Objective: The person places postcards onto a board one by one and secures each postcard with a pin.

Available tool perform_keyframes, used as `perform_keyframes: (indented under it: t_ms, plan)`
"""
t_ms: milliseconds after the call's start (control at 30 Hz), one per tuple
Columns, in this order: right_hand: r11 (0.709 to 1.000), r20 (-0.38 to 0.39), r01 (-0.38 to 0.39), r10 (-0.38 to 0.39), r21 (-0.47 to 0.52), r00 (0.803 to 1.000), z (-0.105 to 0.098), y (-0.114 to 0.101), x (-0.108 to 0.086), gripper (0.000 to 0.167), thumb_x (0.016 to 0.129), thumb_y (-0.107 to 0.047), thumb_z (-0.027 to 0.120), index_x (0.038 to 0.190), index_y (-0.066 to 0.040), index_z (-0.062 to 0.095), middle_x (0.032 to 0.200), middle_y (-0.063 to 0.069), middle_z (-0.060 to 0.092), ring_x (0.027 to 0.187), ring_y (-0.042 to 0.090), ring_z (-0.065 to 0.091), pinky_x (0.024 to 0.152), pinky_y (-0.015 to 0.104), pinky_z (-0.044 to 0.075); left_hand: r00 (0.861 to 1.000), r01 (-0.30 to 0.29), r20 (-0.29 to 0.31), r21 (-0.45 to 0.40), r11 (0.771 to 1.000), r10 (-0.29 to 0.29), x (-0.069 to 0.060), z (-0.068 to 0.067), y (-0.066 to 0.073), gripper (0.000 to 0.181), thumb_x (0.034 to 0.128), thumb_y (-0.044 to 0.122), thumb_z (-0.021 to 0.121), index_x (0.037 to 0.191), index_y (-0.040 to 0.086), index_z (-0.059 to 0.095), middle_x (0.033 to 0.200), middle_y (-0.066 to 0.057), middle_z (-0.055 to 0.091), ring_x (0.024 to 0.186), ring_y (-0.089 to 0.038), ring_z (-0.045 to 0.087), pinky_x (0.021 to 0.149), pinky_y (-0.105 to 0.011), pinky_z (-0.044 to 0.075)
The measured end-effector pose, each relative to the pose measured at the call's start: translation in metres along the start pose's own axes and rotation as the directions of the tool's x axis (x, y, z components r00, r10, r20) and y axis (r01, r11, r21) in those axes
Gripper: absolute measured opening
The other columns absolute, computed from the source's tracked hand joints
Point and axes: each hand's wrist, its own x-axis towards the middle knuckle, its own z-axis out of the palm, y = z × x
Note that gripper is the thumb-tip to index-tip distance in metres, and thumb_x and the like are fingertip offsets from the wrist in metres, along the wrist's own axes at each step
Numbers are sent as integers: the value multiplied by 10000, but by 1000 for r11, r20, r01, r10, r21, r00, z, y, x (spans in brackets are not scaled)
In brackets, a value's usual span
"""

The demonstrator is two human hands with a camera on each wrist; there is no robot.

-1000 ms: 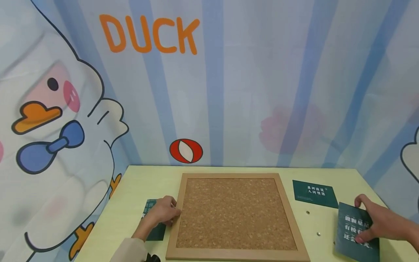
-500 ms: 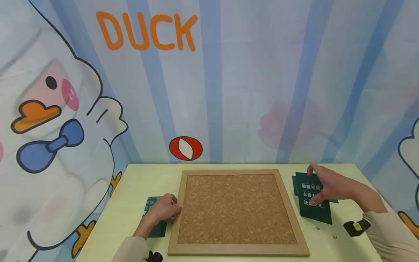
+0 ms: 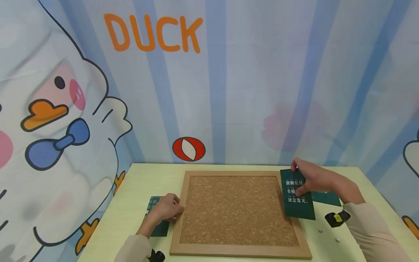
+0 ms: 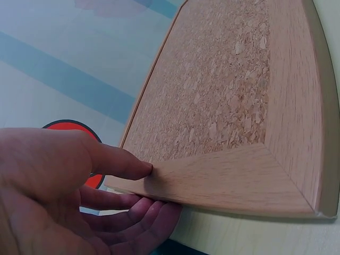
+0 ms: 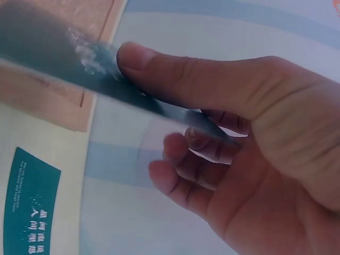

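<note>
A wood-framed corkboard (image 3: pixel 235 211) lies on the table. My left hand (image 3: pixel 167 208) grips its left frame edge; in the left wrist view the thumb (image 4: pixel 125 162) lies on top of the frame and the other fingers are at the outer edge. My right hand (image 3: pixel 317 179) holds a dark green card (image 3: pixel 298 209) with white writing, thumb on the printed face and fingers behind. That card hangs over the board's right frame and reaches slightly past its inner edge. In the right wrist view the held card (image 5: pixel 48 56) is tilted and blurred.
A second green card (image 3: pixel 328 198) lies right of the board, partly behind my right hand. Another card (image 3: pixel 160 230) is partly hidden under my left arm. Small shiny pieces (image 3: pixel 320 231) sit at the front right. A duck-printed curtain (image 3: pixel 242 91) stands behind the table.
My right hand has brought the green card from the front right, across the second card, leftward to the board's right edge. The left hand stays on the frame.
</note>
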Motion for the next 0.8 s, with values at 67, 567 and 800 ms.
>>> perform_keyframes:
  t_ms: [67,567,800]
  plan:
    - [1000,-6,9,-9,-7,1000,-3,-3,-1,660,784,-134,923,1124,-25,369,1085,115,494,986,288,494,805,436,439,1000,5,0,3,1000,-5,1,0,0,330,963,66,693,1186,-139,560,965,-165,642,826,-258,705,675,-397,626]
    - [987,-48,99,-94,126,994,-1,-28,4,647,819,-157,903,1165,-41,369,1079,99,532,968,247,548,819,434,481,1000,11,-6,10,1000,-11,2,1,0,279,968,72,691,1144,-116,584,953,-158,644,816,-255,704,664,-397,626]
    - [970,-70,162,-152,183,986,13,-33,17,661,817,-188,909,1182,-41,378,1079,105,522,960,241,560,835,437,491,1000,9,-4,13,1000,-9,3,2,0,285,967,70,688,1152,-119,582,954,-160,644,821,-260,706,668,-401,627]
